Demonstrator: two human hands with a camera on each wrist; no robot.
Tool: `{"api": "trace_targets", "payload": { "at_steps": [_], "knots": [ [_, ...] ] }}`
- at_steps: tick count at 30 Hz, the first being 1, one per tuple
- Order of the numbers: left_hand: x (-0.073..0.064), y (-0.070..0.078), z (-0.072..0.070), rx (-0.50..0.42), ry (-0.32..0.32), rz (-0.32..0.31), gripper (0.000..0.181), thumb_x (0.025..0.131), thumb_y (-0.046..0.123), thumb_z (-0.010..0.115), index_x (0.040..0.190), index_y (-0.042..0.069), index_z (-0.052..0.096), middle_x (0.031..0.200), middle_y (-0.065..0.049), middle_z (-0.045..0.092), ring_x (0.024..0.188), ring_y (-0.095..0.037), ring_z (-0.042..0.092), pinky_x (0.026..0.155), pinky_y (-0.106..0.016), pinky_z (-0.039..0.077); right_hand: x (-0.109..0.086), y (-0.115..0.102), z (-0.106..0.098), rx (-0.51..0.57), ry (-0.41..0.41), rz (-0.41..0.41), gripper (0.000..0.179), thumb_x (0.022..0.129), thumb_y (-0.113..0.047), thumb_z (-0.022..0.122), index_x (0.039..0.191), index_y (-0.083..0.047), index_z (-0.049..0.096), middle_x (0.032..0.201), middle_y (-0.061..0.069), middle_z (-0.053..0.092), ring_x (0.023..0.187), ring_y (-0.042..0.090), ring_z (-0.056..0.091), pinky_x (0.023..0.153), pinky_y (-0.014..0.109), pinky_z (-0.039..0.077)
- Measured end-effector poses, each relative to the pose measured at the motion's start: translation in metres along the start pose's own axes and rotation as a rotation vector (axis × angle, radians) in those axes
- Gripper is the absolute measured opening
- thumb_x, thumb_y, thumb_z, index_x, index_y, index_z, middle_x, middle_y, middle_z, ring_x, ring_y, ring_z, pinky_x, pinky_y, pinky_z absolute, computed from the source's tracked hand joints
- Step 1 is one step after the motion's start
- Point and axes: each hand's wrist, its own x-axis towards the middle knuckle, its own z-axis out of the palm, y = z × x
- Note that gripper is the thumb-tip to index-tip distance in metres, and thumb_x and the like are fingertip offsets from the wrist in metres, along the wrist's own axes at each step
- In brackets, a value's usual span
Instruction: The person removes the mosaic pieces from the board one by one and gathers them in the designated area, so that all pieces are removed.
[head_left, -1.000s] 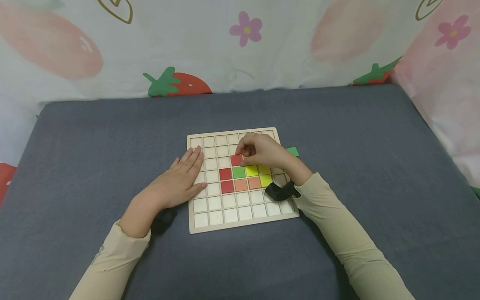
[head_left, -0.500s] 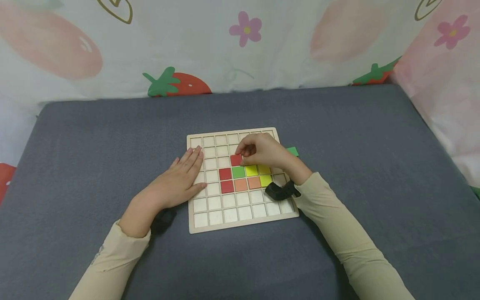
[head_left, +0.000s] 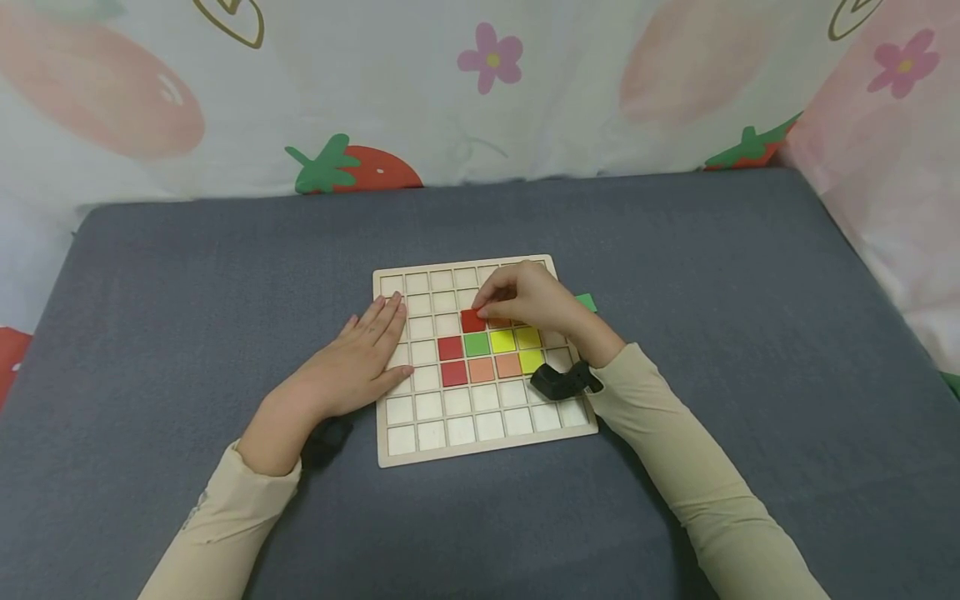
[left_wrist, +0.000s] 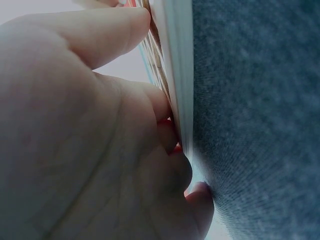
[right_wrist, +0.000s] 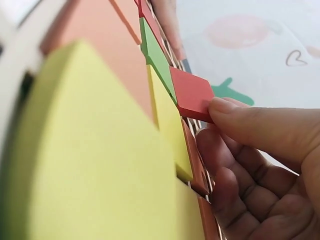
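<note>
A wooden grid board (head_left: 435, 454) lies on the table. My left hand (head_left: 352, 367) rests flat on its left side, fingers straight; in the left wrist view the fingers (left_wrist: 175, 167) lie along the board's edge. With thumb and fingertips my right hand (head_left: 532, 296) pinches a red square tile (right_wrist: 191, 92), which stands tilted out of its cell. Two more red tiles (head_left: 453, 373), a green tile (head_left: 476, 344), yellow tiles (head_left: 503, 341) and pale orange tiles (head_left: 482, 370) sit in cells. Under the right hand an orange tile (head_left: 498, 322) shows partly.
Another green piece (head_left: 587, 302) sticks out past the board's right edge, partly behind the right wrist. A black wrist-camera mount (head_left: 558, 382) hangs over the board's lower right. Grey cloth covers the table (head_left: 225, 275); a printed curtain (head_left: 570, 100) stands behind.
My right hand has lifted slightly, its thumb now at the red tile's upper right corner. The red tile looks more tilted, and the orange tile has come into sight. The left hand stays still.
</note>
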Motion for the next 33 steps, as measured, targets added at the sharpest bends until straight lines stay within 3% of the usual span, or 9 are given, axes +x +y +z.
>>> {"api": "trace_targets", "payload": {
  "at_steps": [9, 26, 33],
  "knots": [
    [0.0013, 0.0003, 0.0003, -0.002, -0.002, -0.003, 0.074, 0.099, 0.032, 0.044, 0.149, -0.006, 0.005, 0.156, -0.019, 0.000, 0.143, -0.033, -0.004, 0.112, -0.053, 0.009, -0.0001, 0.0012, -0.0012, 0.041, 0.032, 0.048, 0.005, 0.082, -0.005, 0.073, 0.085, -0.004, 0.075, 0.086, 0.004, 0.070, 0.077, 0.016, 0.061, 0.067, 0.027, 0.047],
    [0.0016, -0.0003, -0.0001, 0.002, 0.000, 0.001, 0.074, 0.099, 0.033, 0.045, 0.149, -0.006, 0.005, 0.156, -0.019, 0.000, 0.143, -0.033, -0.004, 0.112, -0.054, 0.009, -0.0024, 0.0015, -0.0047, 0.160, 0.021, 0.064, 0.006, 0.083, -0.004, 0.071, 0.087, -0.001, 0.075, 0.085, 0.006, 0.070, 0.073, 0.022, 0.066, 0.067, 0.032, 0.053],
    [0.0009, -0.0001, 0.0010, -0.008, -0.003, -0.001, 0.075, 0.099, 0.033, 0.045, 0.149, -0.005, 0.005, 0.156, -0.019, 0.000, 0.143, -0.033, -0.003, 0.112, -0.054, 0.008, -0.0042, 0.0017, -0.0075, 0.171, 0.022, 0.093, 0.007, 0.081, -0.006, 0.074, 0.086, -0.002, 0.075, 0.085, 0.005, 0.071, 0.079, 0.020, 0.064, 0.072, 0.030, 0.050]
  ]
}}
